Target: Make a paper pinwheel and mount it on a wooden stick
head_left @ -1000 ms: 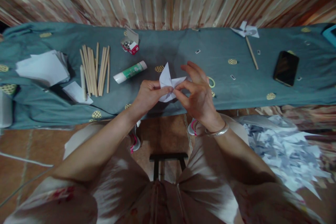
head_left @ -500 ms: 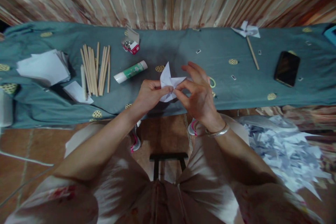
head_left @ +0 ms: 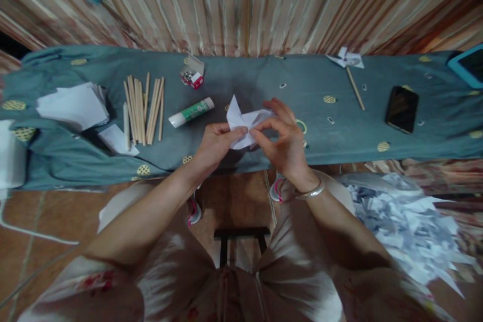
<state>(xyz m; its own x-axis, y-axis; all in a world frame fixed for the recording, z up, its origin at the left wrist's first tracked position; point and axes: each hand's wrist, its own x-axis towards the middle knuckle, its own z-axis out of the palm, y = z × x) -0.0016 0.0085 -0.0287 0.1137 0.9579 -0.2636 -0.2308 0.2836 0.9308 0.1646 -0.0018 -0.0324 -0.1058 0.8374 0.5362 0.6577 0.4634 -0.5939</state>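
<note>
A white folded paper piece (head_left: pixel 240 119) with pointed flaps is held above the near edge of a low bench under a teal cloth (head_left: pixel 264 80). My left hand (head_left: pixel 216 144) pinches its lower left part, fingers closed on the paper. My right hand (head_left: pixel 287 140) pinches the middle from the right with thumb and forefinger, the other fingers curled above. A metal bangle sits on my right wrist.
On the cloth lie a glue stick (head_left: pixel 191 111), a row of wooden sticks (head_left: pixel 143 108), a stack of white paper (head_left: pixel 73 105), a small open box of pins (head_left: pixel 193 76), a finished paper pinwheel (head_left: pixel 349 66), a black phone (head_left: pixel 402 108). Paper scraps (head_left: pixel 407 221) pile on the floor at right.
The view has tilted, so the bench sits lower in the frame. My hands keep their pinch on the paper and the right-hand flap has folded in a little.
</note>
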